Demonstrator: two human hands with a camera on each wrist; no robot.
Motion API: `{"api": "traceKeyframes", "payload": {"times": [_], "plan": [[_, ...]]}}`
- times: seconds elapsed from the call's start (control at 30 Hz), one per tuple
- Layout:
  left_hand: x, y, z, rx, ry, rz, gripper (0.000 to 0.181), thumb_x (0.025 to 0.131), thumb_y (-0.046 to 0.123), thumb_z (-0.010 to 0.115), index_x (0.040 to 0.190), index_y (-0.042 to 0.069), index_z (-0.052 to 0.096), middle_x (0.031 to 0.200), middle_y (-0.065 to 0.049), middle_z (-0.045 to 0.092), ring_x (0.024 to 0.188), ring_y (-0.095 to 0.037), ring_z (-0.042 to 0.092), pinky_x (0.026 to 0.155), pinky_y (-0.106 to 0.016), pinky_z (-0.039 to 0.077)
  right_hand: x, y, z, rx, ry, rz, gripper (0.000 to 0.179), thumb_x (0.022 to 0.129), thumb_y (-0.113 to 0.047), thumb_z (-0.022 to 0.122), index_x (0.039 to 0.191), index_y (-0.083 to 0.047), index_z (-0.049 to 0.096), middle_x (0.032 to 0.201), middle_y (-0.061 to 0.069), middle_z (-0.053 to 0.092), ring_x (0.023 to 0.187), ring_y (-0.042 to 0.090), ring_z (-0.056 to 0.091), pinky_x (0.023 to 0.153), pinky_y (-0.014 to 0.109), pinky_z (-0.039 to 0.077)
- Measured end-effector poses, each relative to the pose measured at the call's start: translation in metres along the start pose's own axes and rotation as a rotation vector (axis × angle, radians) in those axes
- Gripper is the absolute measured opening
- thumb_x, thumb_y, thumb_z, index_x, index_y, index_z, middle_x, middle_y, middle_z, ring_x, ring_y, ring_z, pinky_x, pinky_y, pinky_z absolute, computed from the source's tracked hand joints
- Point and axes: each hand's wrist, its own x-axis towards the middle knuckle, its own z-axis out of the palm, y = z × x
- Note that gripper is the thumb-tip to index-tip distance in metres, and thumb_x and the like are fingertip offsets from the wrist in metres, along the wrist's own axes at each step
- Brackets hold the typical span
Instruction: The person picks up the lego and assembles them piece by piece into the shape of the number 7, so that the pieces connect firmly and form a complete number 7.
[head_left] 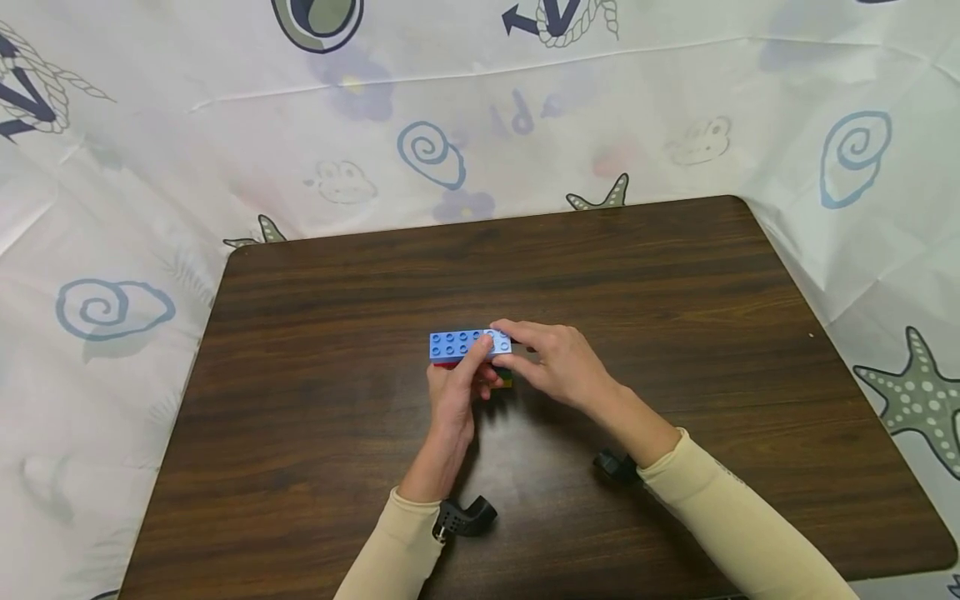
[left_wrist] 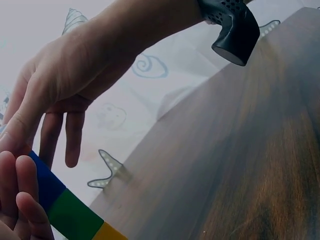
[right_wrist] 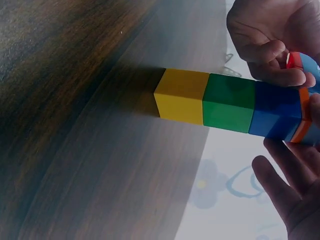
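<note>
A long light-blue toy brick (head_left: 448, 343) with studs, paler at its right end, lies across the top of a small brick tower. From the bottom up, the tower shows a yellow brick (right_wrist: 182, 96), a green brick (right_wrist: 229, 103), a dark-blue brick (right_wrist: 276, 110) and a thin orange layer (right_wrist: 303, 115). Under the long brick's left part is a red brick (right_wrist: 294, 60). My left hand (head_left: 452, 402) grips the long brick, thumb on the studs and fingers curled beneath. My right hand (head_left: 567, 364) pinches its right end between thumb and index finger, the other fingers loosely extended.
The tower stands on a dark wood-grain table (head_left: 337, 300). Behind and beside the table hangs a white sheet (head_left: 525, 142) printed with sea motifs. Each wrist wears a black band, the left band (head_left: 467, 517) close over the tabletop.
</note>
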Motion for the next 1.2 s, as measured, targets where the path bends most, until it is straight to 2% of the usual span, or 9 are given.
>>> {"api": "traceKeyframes", "payload": {"times": [0.2,0.3,0.53,0.63,0.73,0.83,1.03,1.2], "plan": [[0.002,-0.0006,-0.0002,-0.001,0.003,0.007,0.023,0.08,0.025,0.083,0.083,0.007,0.068,0.056,-0.003,0.062,0.045,-0.013,0.058,0.039,-0.02,0.037,0.0,0.0,0.0007,-0.013,-0.008,0.006,0.045,0.091,-0.028,0.072,0.132,-0.014,0.062,0.122,0.005,0.068,0.068,0.016,0.061,0.057,0.03,0.045],[0.0027,-0.0004,-0.0001,-0.005,-0.001,0.009,0.021,0.081,0.023,0.082,0.083,0.007,0.068,0.056,-0.003,0.062,0.044,-0.012,0.057,0.038,-0.02,0.036,0.0003,0.0005,0.0008,-0.014,-0.006,0.004,0.045,0.09,-0.029,0.073,0.131,-0.013,0.063,0.122,0.005,0.068,0.066,0.015,0.059,0.056,0.029,0.043],[0.0017,0.0007,-0.0007,0.013,0.016,0.003,0.02,0.08,0.021,0.083,0.078,0.008,0.068,0.053,-0.002,0.06,0.042,-0.011,0.055,0.038,-0.019,0.036,0.0002,0.0015,0.0028,-0.006,0.008,-0.013,0.045,0.089,-0.029,0.074,0.13,-0.011,0.064,0.122,0.005,0.068,0.077,0.016,0.066,0.061,0.032,0.05],[0.0024,0.0009,-0.0005,0.02,0.014,-0.007,0.019,0.08,0.021,0.083,0.077,0.009,0.068,0.053,-0.002,0.06,0.042,-0.011,0.055,0.038,-0.019,0.035,-0.0004,0.0018,0.0025,-0.005,0.009,-0.013,0.045,0.09,-0.027,0.073,0.13,-0.011,0.064,0.121,0.005,0.068,0.075,0.016,0.065,0.061,0.031,0.048],[0.0022,0.0004,-0.0013,0.016,-0.001,-0.007,0.02,0.081,0.022,0.082,0.079,0.009,0.067,0.053,-0.002,0.06,0.043,-0.012,0.056,0.039,-0.019,0.035,-0.0001,0.0019,0.0024,-0.004,-0.003,-0.008,0.045,0.091,-0.028,0.072,0.132,-0.012,0.063,0.122,0.005,0.068,0.066,0.014,0.057,0.056,0.027,0.041],[0.0009,-0.0007,-0.0034,-0.005,-0.04,0.009,0.02,0.085,0.026,0.078,0.084,0.009,0.067,0.055,-0.002,0.06,0.044,-0.013,0.057,0.039,-0.02,0.036,0.0005,0.0021,0.003,-0.003,-0.011,-0.005,0.045,0.091,-0.029,0.072,0.132,-0.013,0.062,0.123,0.005,0.067,0.065,0.014,0.056,0.053,0.027,0.04],[-0.0018,-0.0009,-0.0065,-0.051,-0.131,0.064,0.033,0.096,0.035,0.057,0.084,0.007,0.069,0.056,-0.002,0.06,0.047,-0.014,0.06,0.038,-0.02,0.038,0.0003,0.0022,0.0031,0.011,-0.011,-0.003,0.044,0.092,-0.028,0.071,0.131,-0.012,0.062,0.123,0.006,0.067,0.077,0.013,0.064,0.061,0.029,0.047],[-0.0012,-0.0024,-0.0068,-0.043,-0.143,0.089,0.034,0.098,0.033,0.053,0.083,0.007,0.069,0.057,-0.002,0.061,0.047,-0.014,0.061,0.039,-0.02,0.039,-0.0003,0.0027,0.003,0.023,-0.008,-0.003,0.043,0.091,-0.028,0.071,0.131,-0.011,0.063,0.122,0.006,0.068,0.082,0.014,0.066,0.063,0.03,0.049]]}}
